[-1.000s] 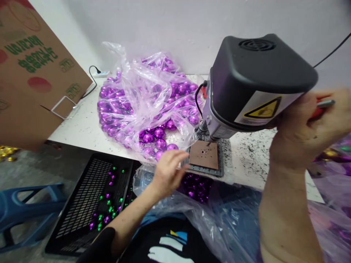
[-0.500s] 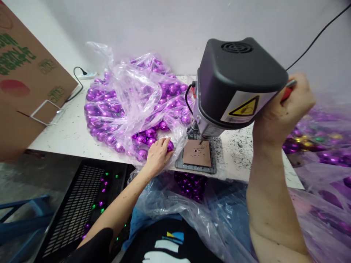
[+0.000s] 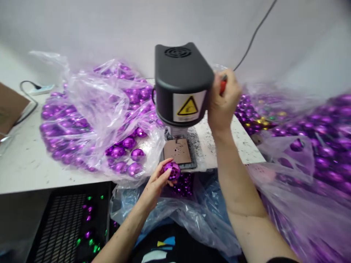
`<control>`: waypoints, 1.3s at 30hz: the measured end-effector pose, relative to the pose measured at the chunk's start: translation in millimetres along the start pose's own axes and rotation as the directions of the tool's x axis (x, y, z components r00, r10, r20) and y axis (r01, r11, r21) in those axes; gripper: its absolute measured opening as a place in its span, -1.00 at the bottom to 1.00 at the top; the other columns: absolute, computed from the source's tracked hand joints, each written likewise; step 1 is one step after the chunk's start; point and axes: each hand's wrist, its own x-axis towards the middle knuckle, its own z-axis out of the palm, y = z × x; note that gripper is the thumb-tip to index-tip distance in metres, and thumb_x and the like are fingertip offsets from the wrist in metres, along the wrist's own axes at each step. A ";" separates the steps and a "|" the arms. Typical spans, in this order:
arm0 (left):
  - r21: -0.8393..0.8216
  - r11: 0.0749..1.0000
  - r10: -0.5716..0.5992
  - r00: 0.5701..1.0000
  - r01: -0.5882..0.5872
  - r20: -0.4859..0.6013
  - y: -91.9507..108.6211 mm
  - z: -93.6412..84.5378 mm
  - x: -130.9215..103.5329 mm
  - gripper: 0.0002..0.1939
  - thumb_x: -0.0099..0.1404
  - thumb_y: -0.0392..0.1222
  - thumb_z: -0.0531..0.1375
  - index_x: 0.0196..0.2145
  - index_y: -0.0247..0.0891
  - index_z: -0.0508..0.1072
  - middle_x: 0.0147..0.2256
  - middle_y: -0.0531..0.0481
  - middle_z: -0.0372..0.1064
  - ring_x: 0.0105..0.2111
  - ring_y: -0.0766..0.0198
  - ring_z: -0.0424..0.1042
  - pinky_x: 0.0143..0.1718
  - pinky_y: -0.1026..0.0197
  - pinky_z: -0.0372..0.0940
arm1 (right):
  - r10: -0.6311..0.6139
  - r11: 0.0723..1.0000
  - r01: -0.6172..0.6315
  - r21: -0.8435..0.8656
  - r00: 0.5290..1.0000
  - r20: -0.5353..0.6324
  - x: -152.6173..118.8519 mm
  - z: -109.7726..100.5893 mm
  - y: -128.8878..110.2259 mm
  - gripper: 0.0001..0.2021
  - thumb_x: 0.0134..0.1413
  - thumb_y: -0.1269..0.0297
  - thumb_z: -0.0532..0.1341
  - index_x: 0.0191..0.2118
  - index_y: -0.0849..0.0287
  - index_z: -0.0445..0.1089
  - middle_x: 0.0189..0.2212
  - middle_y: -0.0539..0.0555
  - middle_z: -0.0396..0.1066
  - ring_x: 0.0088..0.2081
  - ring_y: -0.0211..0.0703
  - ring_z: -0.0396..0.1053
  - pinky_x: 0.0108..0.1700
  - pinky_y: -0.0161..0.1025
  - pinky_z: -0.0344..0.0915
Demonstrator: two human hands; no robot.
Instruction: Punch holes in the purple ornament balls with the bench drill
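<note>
My left hand (image 3: 159, 179) is closed around a shiny purple faceted ball (image 3: 172, 171), just in front of the drill press base. A brown square plate (image 3: 178, 150) with a small hole lies on that base, below the bit. The black drill press (image 3: 182, 78) bears a yellow warning label. My right hand (image 3: 225, 98) grips its red-ended lever handle (image 3: 223, 86) on the right side; part of the handle is hidden by the fingers. To the left, a clear plastic bag (image 3: 95, 98) lies open over many similar purple balls (image 3: 118, 151).
Dark shavings litter the white table (image 3: 19, 164). At the lower left stands a black crate (image 3: 59, 223) with small green and purple pieces. Bags of purple balls (image 3: 329, 146) lie to the right. A cardboard box (image 3: 11, 106) stands at the left edge.
My left hand has lifted a purple ball from the bag's opening and brought it right, before the drill base. The right hand stays on the lever. The view has turned right.
</note>
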 end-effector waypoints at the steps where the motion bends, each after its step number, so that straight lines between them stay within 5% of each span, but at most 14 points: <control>1: -0.047 0.999 -0.012 0.999 0.014 0.036 -1.4 -0.1 3.3 -0.46 0.30 0.03 0.28 0.19 -0.14 0.36 -0.11 -0.05 0.43 -0.32 0.31 0.46 -0.28 0.26 0.34 | 0.009 1.000 -0.009 0.012 1.000 -0.017 -0.4 1.0 -2.8 -0.36 0.11 -0.43 -0.20 -0.43 0.14 0.01 -0.58 -0.07 0.06 -0.49 -0.40 0.03 -0.37 -0.28 0.07; 4: -0.137 0.990 -0.004 0.993 0.020 0.115 0.6 -2.1 12.3 -0.46 0.29 0.04 0.29 0.16 -0.14 0.38 -0.02 -0.12 0.43 -0.23 0.24 0.48 -0.28 0.26 0.36 | 0.065 0.998 -0.066 -0.004 0.998 -0.014 -1.8 2.6 -10.5 -0.41 0.18 -0.37 -0.16 -0.42 0.14 0.02 -0.56 -0.06 0.11 -0.49 -0.39 0.07 -0.35 -0.29 0.11; 13: -0.116 0.990 -0.064 0.993 0.076 0.101 -2.1 -3.7 26.0 -0.48 0.22 0.10 0.32 0.05 -0.19 0.42 -0.04 -0.16 0.49 -0.36 0.24 0.49 -0.37 0.22 0.40 | 0.168 0.964 -0.141 -0.225 0.980 0.108 -2.3 -4.9 -28.7 -0.69 0.37 0.02 -0.09 -0.36 0.07 0.06 -0.47 -0.11 0.33 -0.40 -0.40 0.19 -0.29 -0.34 0.20; 24: -0.033 0.999 0.029 0.996 -0.026 0.089 0.5 0.1 17.4 -0.47 0.26 -0.02 0.29 0.15 -0.12 0.36 -0.01 -0.12 0.39 -0.16 0.21 0.45 -0.28 0.25 0.34 | 0.059 0.998 -0.060 0.029 0.997 0.040 -1.8 2.2 -7.5 -0.36 0.09 -0.45 -0.21 -0.39 0.13 0.02 -0.53 -0.03 0.14 -0.46 -0.34 0.15 -0.30 -0.27 0.09; 28: 0.026 0.999 0.046 0.995 -0.048 0.086 1.3 -1.1 16.3 -0.42 0.25 0.05 0.29 0.17 -0.14 0.35 -0.02 -0.13 0.38 -0.20 0.24 0.39 -0.32 0.27 0.29 | 0.029 0.998 -0.030 0.046 0.999 0.017 -2.1 1.9 -4.4 -0.36 0.10 -0.46 -0.20 -0.42 0.13 -0.04 -0.55 -0.03 0.08 -0.47 -0.34 0.04 -0.32 -0.26 0.07; 32: 0.211 0.974 0.091 0.995 -0.083 -0.028 2.0 -3.2 17.4 -0.42 0.19 0.07 0.34 0.10 -0.18 0.38 -0.12 -0.06 0.41 -0.25 0.27 0.36 -0.32 0.28 0.24 | 0.026 1.000 -0.027 0.014 0.999 0.028 -1.7 -0.3 -6.3 -0.38 0.11 -0.45 -0.21 -0.44 0.11 -0.10 -0.56 -0.03 0.03 -0.46 -0.33 -0.05 -0.33 -0.26 0.06; 35: 0.311 0.942 0.163 0.982 -0.125 -0.097 4.2 -7.1 21.3 -0.45 0.11 0.05 0.40 -0.01 -0.21 0.42 -0.16 -0.03 0.45 -0.19 0.23 0.40 -0.20 0.24 0.28 | 0.015 1.000 -0.016 0.019 1.000 0.024 -1.2 -0.6 -7.1 -0.37 0.07 -0.47 -0.20 -0.45 0.10 -0.12 -0.56 -0.03 -0.02 -0.45 -0.32 -0.07 -0.35 -0.26 0.05; 39: 0.436 0.879 0.245 0.968 -0.196 -0.058 12.1 -11.1 29.9 -0.49 0.14 0.04 0.37 -0.01 -0.20 0.42 -0.12 -0.04 0.47 -0.09 0.16 0.43 -0.01 0.13 0.30 | 0.015 1.000 -0.015 0.015 1.000 0.016 -1.0 0.1 -7.0 -0.37 0.05 -0.48 -0.22 -0.45 0.09 -0.12 -0.57 -0.03 -0.05 -0.46 -0.31 -0.08 -0.35 -0.24 0.03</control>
